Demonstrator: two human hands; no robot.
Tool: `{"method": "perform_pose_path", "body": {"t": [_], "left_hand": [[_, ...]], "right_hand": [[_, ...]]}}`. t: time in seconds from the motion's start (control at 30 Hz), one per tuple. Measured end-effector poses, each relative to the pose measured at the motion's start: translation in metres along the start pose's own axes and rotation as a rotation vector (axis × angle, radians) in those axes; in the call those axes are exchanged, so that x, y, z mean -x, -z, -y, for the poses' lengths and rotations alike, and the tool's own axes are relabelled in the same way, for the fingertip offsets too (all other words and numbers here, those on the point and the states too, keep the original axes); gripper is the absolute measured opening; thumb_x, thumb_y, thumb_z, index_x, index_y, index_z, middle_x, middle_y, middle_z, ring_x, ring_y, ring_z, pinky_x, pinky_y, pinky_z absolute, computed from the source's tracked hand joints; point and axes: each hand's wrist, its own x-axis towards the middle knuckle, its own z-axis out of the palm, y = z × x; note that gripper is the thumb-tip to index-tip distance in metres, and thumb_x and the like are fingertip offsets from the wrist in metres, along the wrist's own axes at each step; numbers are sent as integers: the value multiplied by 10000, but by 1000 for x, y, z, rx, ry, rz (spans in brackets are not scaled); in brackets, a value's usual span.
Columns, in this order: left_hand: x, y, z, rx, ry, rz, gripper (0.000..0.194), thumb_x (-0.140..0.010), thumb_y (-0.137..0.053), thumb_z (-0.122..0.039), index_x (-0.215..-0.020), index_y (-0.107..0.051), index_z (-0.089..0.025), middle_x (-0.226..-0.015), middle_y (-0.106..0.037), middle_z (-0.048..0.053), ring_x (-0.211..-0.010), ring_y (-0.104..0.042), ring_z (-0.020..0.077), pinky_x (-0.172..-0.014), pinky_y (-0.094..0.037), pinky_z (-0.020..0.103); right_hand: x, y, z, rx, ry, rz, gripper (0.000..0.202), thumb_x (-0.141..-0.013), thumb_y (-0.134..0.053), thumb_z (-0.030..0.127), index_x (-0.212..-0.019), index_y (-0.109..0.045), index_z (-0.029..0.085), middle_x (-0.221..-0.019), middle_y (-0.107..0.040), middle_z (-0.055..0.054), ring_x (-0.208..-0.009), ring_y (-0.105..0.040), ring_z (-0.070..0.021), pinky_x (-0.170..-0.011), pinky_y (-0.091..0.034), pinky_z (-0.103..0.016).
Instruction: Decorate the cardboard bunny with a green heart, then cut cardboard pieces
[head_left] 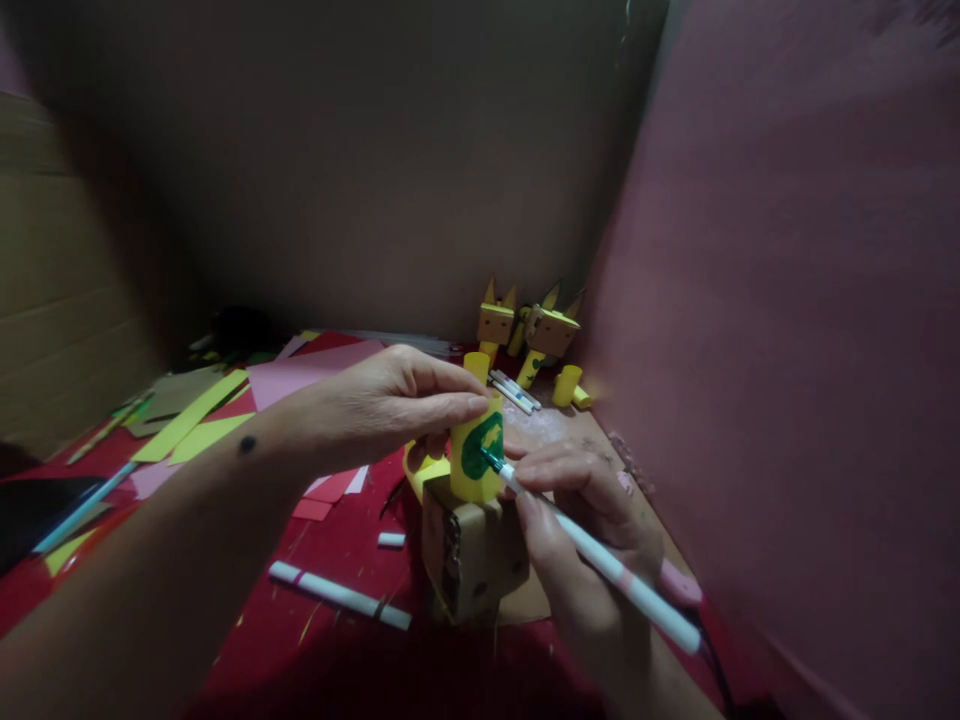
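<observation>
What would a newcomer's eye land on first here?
The yellow tube at the centre, its green patch meeting the tip of a white marker in the right hand. Then the two box-headed figures with pointed ears at the back, and the deep red surface spreading below.

1 head-worn camera looks forward and down over both forearms, close.

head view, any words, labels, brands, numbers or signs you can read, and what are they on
No text can be read.
White marker in the right hand: pink band, no legible print.
Yellow tube: green shape, no legible letters.
Loose marker: too blurred to read.
Pens at the back: too small.
</observation>
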Motion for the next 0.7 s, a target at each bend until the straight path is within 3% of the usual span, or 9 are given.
{"method": "perform_pose_path", "body": {"t": [0.13, 0.3, 0.5, 0.7], "left_hand": [[0, 0, 0, -10, 3, -2, 237, -893, -594, -359, -828, -747, -190, -578, -587, -40, -515, -521, 70, -470, -407, 150], [0, -1, -2, -17, 4, -11, 234, -887, -599, -353, -819, -753, -189, -571, -572, -39, -516, -500, 69, -477, -402, 152], [0, 0, -2, -7, 14, -13, 225, -884, -604, -349, -847, -756, -187, -587, -574, -34, -527, -497, 74, -482, -403, 157], [0, 0, -2, -15, 13, -14, 234, -884, -606, -363, -845, -756, -187, -585, -575, -27, -529, -502, 83, -483, -408, 164]], "right_hand": [[1, 1, -1, -1, 8, -14, 277, -797, -578, 4, -912, -669, 239, -861, -657, 11, -929, -651, -148, -843, -547, -290], [-2, -2, 4, -11, -19, -14, 238, -819, -589, 34, -926, -668, 231, -902, -678, -2, -862, -666, -139, -719, -555, -259], [-3, -2, 3, 28, 5, -71, 213, -806, -595, 48, -864, -674, 237, -830, -665, 8, -904, -672, -153, -788, -564, -292], [0, 4, 1, 48, -13, -37, 253, -814, -589, 28, -914, -670, 247, -908, -697, 1, -909, -685, -154, -766, -569, -278]]}}
